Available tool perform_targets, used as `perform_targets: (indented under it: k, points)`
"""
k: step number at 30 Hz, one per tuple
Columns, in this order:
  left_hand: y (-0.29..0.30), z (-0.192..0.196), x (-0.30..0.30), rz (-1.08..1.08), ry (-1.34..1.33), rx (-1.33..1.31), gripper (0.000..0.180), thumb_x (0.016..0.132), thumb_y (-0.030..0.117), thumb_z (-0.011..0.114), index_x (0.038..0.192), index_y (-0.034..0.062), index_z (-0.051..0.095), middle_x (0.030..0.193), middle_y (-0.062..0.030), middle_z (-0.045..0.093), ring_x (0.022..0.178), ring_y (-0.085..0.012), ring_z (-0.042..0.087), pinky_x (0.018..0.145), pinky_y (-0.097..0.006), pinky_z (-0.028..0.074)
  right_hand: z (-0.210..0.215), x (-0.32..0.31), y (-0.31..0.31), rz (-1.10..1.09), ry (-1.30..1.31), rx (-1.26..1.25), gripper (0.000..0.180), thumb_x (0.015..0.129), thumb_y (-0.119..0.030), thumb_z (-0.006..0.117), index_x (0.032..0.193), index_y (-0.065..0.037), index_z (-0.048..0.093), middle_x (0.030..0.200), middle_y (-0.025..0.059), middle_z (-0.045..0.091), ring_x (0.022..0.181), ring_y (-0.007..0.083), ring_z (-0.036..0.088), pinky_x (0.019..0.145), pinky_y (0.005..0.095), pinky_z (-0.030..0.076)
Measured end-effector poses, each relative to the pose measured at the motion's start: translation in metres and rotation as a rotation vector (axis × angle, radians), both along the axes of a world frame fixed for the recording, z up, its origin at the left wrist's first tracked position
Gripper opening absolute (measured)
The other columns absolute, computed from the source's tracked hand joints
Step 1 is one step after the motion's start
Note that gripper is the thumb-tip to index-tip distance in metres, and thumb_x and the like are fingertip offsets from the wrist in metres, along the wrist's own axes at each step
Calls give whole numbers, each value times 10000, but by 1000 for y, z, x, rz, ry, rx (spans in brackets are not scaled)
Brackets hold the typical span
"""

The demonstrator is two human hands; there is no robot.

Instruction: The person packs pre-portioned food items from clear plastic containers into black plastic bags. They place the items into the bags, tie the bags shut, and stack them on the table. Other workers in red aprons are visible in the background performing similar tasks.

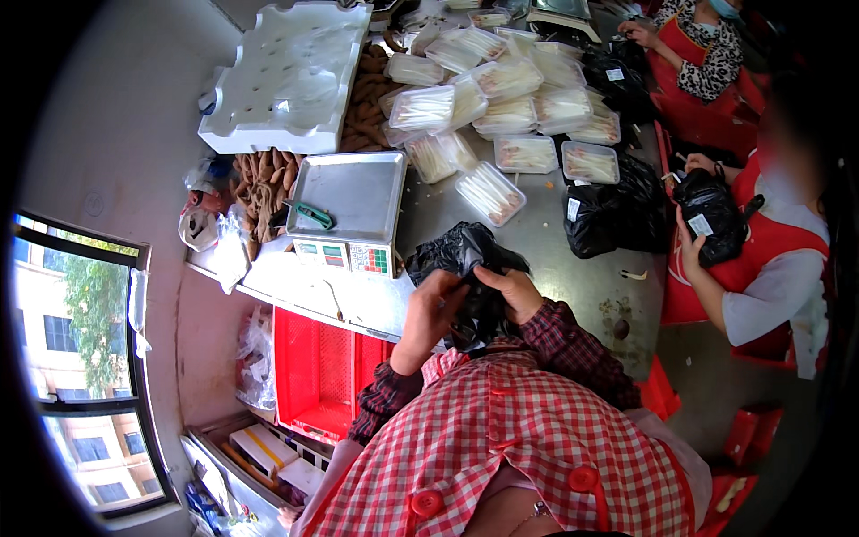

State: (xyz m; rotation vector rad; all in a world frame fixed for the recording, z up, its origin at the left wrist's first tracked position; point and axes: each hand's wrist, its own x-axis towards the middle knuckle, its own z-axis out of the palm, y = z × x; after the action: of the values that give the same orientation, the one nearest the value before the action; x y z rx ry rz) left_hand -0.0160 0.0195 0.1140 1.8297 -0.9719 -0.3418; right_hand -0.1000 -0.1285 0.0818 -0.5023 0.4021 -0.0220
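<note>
A black plastic bag [458, 246] stands bunched up at the near edge of the metal table, right in front of my body. My left hand [431, 311] grips it from the left with bent fingers. From the right, my right hand [512, 291] pinches its gathered top, thumb pointing inward. What the bag contains is hidden. Just left of the bag is a digital weighing scale [347, 192], with a green-handled tool [315, 215] lying on its pan. Clear trays of pale, peeled sticks [490, 193] lie beyond the bag.
Brown roots [264, 183] lie left of the scale, near a white foam box [286, 80]. More black bags [595, 215] sit on the right. A co-worker in a red apron holds another black bag [711, 210]. A red crate [318, 367] stands below the table at left.
</note>
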Motion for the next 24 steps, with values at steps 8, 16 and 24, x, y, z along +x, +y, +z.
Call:
perform_targets:
  k: [8, 16, 24]
  points:
    - [64, -73, 78, 284, -189, 175, 217, 813, 22, 638, 988, -1, 511, 896, -117, 554, 768, -204, 540, 682, -299, 459, -11, -23, -51, -260, -121, -323, 14, 831, -51, 590, 837, -64, 591, 807, 0, 599, 760, 90, 573, 737, 248, 457]
    - [-6, -23, 18, 46, -328, 302, 282, 687, 47, 669, 943, 14, 554, 849, -132, 535, 833, -345, 530, 700, -407, 438, 21, 10, -44, 118, -266, -719, 153, 821, -133, 678, 814, -54, 548, 735, -60, 504, 701, 18, 440, 637, 191, 372]
    - [51, -15, 40, 420, 576, -79, 191, 927, 143, 518, 994, -29, 571, 825, 8, 561, 731, -65, 462, 659, -213, 393, -103, 85, -135, -54, 279, -1697, 512, 760, -395, 692, 1038, 15, 564, 1013, 154, 590, 954, 269, 580, 861, 358, 453]
